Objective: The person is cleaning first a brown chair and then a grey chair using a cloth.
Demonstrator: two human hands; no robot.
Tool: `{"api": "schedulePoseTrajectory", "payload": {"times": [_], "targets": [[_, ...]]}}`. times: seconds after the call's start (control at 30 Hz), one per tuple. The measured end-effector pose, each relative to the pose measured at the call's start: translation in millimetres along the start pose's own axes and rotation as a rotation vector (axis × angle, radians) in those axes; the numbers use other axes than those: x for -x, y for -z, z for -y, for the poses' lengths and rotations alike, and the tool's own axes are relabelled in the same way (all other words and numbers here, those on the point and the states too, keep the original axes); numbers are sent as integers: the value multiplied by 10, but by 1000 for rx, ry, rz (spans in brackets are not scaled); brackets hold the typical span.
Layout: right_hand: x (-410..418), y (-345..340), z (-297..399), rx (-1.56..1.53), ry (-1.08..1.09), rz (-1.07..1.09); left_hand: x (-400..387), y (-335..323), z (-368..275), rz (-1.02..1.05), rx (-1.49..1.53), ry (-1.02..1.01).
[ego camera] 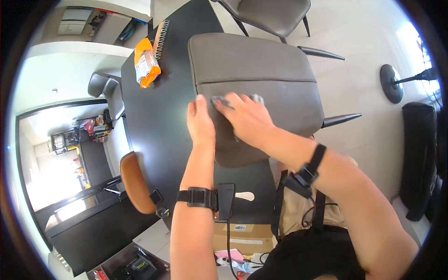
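A grey-brown upholstered chair lies tipped against the dark table, its black legs pointing right. My right hand presses a crumpled grey cloth onto the chair's padded surface, below a stitched seam. My left hand holds the chair's left edge, thumb up, with the palm side partly hidden. Both forearms wear black straps with small devices. An orange and clear plastic packet lies on the table near a spiral-bound notebook.
The dark table extends along the chair's left side. A tan chair back stands at its left edge. Below is an open cardboard box. Another grey chair stands beyond. A black round stand base is on the floor at right.
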State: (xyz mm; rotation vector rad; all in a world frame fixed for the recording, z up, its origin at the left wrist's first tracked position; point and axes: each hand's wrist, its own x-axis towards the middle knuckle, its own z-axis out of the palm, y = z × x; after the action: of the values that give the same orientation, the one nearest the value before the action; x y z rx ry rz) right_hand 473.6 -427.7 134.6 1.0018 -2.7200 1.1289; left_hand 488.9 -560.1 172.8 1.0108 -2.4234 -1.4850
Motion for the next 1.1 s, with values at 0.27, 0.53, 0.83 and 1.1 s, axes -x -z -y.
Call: {"api": "schedulePoseTrajectory", "payload": {"times": [0.27,0.53,0.83,1.1], "targets": [[8,-131,-214,-174,-26,-218,-58,-36,57,-33,-222,-61],[-56,-153,-62,-376,-184,-217,-69,6,78,-63,-311,-95],[-528,-83,-210,-255,-215,-103,-37,-37,-48,-51,-283,40],[-256,-125,-123,-272,-250,-76,-25,-37,-17,-55,-175,-10]]}}
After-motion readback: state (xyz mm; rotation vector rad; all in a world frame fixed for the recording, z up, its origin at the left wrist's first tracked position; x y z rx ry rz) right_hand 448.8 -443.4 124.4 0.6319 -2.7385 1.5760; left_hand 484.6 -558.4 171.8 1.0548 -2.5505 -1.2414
